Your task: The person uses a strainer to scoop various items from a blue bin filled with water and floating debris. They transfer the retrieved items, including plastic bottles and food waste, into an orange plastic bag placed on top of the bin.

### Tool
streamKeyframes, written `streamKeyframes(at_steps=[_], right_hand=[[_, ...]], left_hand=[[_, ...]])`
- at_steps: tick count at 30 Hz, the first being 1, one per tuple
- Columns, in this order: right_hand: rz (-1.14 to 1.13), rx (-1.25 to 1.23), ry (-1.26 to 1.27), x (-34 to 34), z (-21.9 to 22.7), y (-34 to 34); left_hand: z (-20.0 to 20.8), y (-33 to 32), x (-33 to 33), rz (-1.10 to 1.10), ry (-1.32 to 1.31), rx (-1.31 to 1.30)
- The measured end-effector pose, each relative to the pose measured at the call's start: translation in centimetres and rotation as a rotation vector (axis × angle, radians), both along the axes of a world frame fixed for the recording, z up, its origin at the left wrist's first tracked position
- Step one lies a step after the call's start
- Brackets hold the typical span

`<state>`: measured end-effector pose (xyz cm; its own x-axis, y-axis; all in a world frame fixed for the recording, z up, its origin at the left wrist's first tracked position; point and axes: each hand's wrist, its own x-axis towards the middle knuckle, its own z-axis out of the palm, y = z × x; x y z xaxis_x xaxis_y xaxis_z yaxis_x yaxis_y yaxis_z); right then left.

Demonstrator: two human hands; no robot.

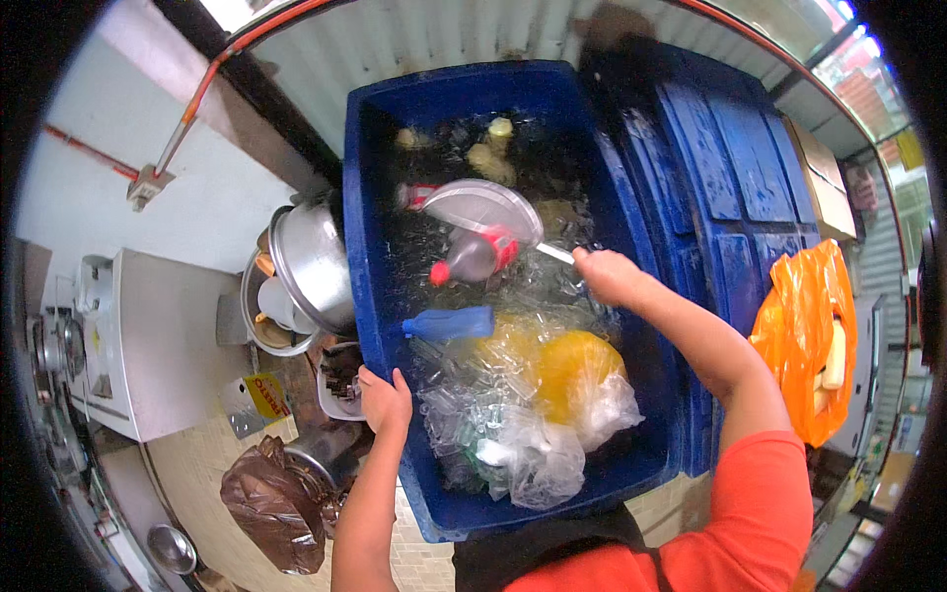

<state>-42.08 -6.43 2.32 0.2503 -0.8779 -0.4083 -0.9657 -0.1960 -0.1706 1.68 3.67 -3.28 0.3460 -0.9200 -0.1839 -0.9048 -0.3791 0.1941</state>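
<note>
My right hand is closed round the pale handle of a round strainer, holding it over dark water in a deep blue tub. My left hand grips the tub's left rim. Just under the strainer lies a soft drink bottle with a red cap and label, partly covered by it. Closer to me float a blue bottle, a bag of yellow liquid and several clear plastic bags. Pale yellowish bundles sit at the far end of the water.
A blue ridged lid leans at the tub's right side, with an orange plastic bag beside it. Large metal pots stand close on the left. A brown plastic bag is at the lower left, near a white cabinet.
</note>
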Motion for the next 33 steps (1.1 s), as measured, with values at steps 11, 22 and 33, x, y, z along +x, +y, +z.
streamKeyframes(at_steps=[11, 22, 33], right_hand=[[-0.189, 0.084, -0.298, 4.6, 5.5, 13.9], [-1.061, 0.255, -0.643, 1.1, 3.6, 26.1], [-0.212, -0.212, -0.165, -3.7, -2.9, 4.3]], left_hand=[[0.6, 1.9, -2.3, -0.790, -0.085, -0.570], [-3.2, 0.4, -10.0, -0.396, 0.205, 0.287], [2.0, -14.9, 0.5, -0.250, 0.067, -0.153]])
